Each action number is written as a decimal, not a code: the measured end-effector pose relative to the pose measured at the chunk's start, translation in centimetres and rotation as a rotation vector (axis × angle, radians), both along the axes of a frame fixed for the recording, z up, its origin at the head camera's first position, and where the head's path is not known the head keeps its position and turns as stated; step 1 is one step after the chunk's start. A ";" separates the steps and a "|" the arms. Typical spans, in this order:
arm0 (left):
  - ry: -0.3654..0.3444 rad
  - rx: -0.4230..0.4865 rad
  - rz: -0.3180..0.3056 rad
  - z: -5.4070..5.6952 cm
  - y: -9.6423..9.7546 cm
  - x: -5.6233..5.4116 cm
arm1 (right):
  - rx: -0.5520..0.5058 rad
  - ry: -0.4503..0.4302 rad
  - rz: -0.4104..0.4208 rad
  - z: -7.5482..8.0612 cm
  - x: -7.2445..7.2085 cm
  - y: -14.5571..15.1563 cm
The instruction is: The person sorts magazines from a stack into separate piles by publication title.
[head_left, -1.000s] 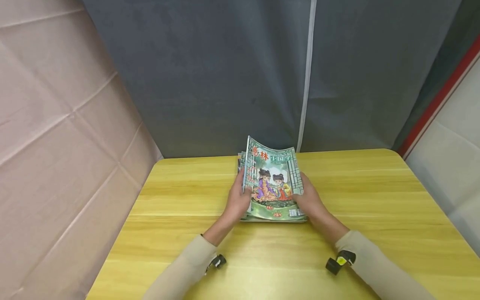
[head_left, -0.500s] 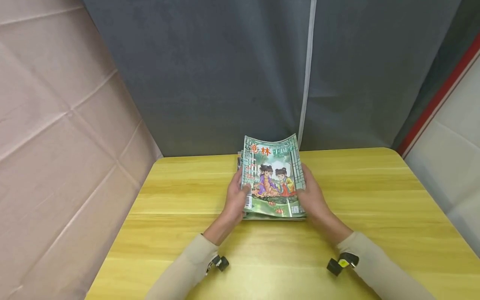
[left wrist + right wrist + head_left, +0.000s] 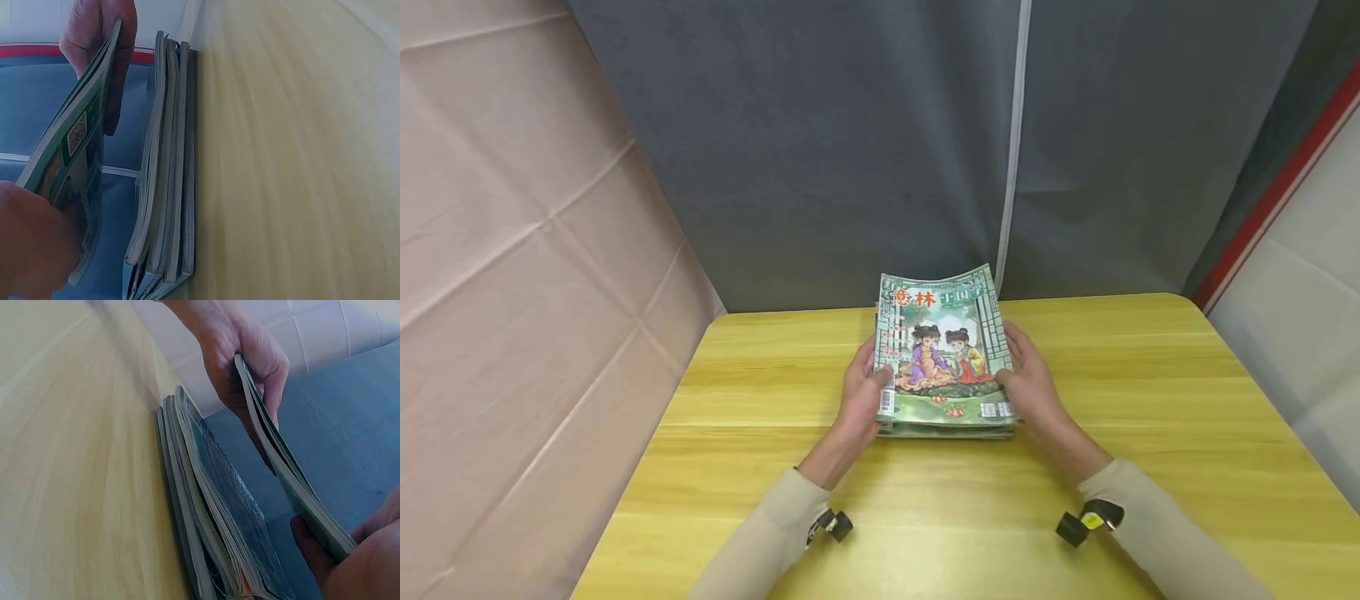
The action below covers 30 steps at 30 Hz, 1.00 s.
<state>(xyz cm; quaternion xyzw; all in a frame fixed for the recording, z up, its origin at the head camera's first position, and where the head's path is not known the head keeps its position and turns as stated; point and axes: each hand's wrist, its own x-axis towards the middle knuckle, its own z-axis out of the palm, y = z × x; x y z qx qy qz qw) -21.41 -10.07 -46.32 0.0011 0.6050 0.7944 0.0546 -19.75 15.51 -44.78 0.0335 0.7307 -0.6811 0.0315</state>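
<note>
A green magazine (image 3: 943,367) with two cartoon figures on its cover is held between both hands at its side edges. The left hand (image 3: 859,392) grips its left edge, thumb on the cover and fingers beneath. On the opposite edge, the right hand (image 3: 1032,379) holds it in the same way. Below it lies a stack of several magazines (image 3: 165,162) flat on the table, mostly covered from above. Both wrist views show a gap between the held magazine (image 3: 284,462) and the stack, and the held one bends slightly.
The wood-grain table (image 3: 760,392) extends to both sides and in front of the stack. A dark grey curtain (image 3: 820,167) hangs behind its back edge. Pale cloth walls (image 3: 535,333) stand left and right.
The held magazine was tilted and curved with its top left corner raised; it now lies straighter and more level over the stack. The hands have spread slightly apart along with it.
</note>
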 end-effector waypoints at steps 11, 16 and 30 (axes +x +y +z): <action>0.014 -0.168 0.032 0.2 0.6 0.5 | 0.015 -0.006 0.024 0.1 -0.5 1.0; -0.004 -0.197 -0.043 0.5 2.0 0.1 | 0.070 -0.010 0.023 0.1 -0.4 2.9; -0.117 -0.205 -0.187 1.6 9.9 0.4 | 0.258 -0.047 -0.020 -0.7 1.4 11.0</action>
